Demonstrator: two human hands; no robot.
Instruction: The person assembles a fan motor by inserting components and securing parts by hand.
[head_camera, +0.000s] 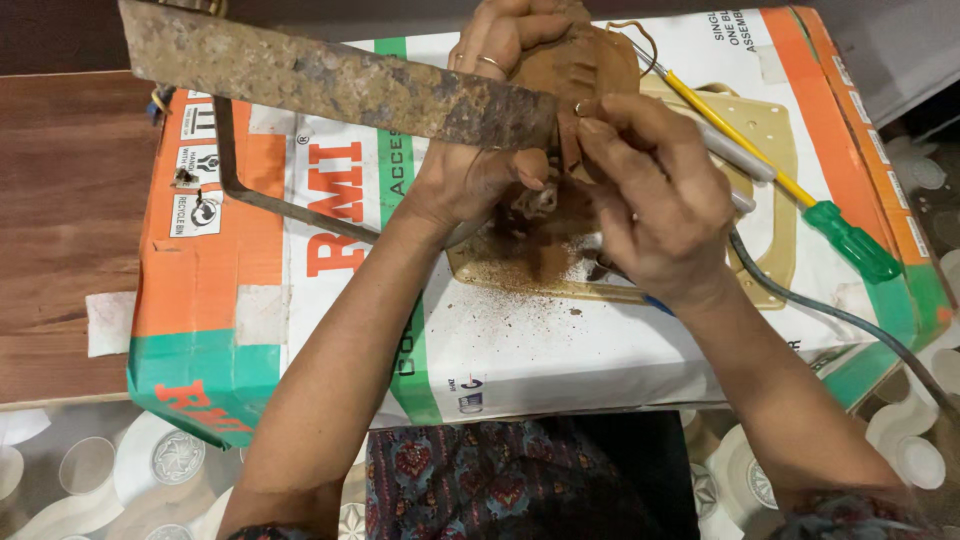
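A wooden table (60, 230) fills the left edge, and on it lies a large orange, white and green cardboard box (240, 300). Across the box's upper left runs a long, rust-covered metal blade (330, 80), with a thin bent metal bar (260, 190) below it. At centre, the left hand (480, 150), a ring on one finger, is clenched around a rusty brown round part (580, 70) at the blade's end. The right hand (650, 200) pinches a small piece against that part. Brown rust dust (530, 280) lies beneath on a beige plate (770, 150). Farther right rest a yellow-shafted, green-handled screwdriver (800, 200) and a grey cable (830, 310).
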